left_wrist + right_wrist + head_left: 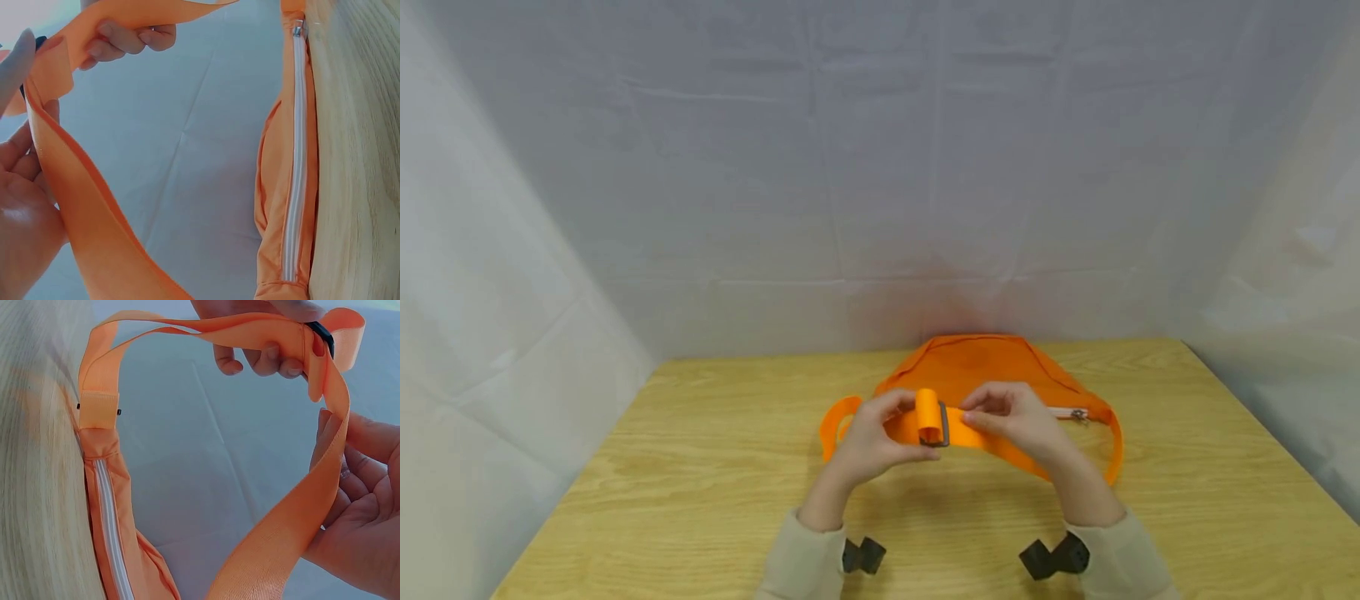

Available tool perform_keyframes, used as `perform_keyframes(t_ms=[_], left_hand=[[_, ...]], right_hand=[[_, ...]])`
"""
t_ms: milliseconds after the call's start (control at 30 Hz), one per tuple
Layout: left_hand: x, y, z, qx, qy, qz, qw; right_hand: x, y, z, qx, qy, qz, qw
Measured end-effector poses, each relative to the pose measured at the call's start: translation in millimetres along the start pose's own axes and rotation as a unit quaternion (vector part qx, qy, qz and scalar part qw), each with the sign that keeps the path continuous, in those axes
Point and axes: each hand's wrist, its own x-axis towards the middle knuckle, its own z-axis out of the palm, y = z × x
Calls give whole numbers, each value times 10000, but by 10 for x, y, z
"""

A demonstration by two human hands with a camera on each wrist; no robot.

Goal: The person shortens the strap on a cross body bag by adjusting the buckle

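An orange waist bag [977, 362] with a white zipper [294, 162] lies at the back of the table. Its orange strap [1000, 446] is lifted in front of it, between my two hands. My left hand [868, 442] grips the strap beside a dark slider buckle [945, 425], thumb below and fingers above. Out of the buckle stands a short loop of webbing [927, 410]. Just right of the buckle, my right hand [1018, 421] pinches the strap between thumb and fingers. From the right wrist, the strap [269, 550] runs down from these fingers in a twist.
The wooden table [700, 467] reaches back to a pale sheet wall [850, 208], with more sheeting at both sides. A strap end [835, 425] curls at the bag's left, and a strap section [1117, 446] bends round at its right. Dark wrist cameras [865, 554] sit at both sleeves.
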Motion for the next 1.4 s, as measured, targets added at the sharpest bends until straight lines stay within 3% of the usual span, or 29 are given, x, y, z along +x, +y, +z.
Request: perform_keyframes(t_ms=[367,967,1400], left_hand=[[8,20,-2,-5,22,146,9999],[18,17,30,-76,-29,126,9999],[21,37,48,115,-23,230,9997]], right_hand=[[14,10,36,-23,12,-132,9999],[7,-33,60,57,27,-115,9999],[11,-23,66,164,33,-141,9998]])
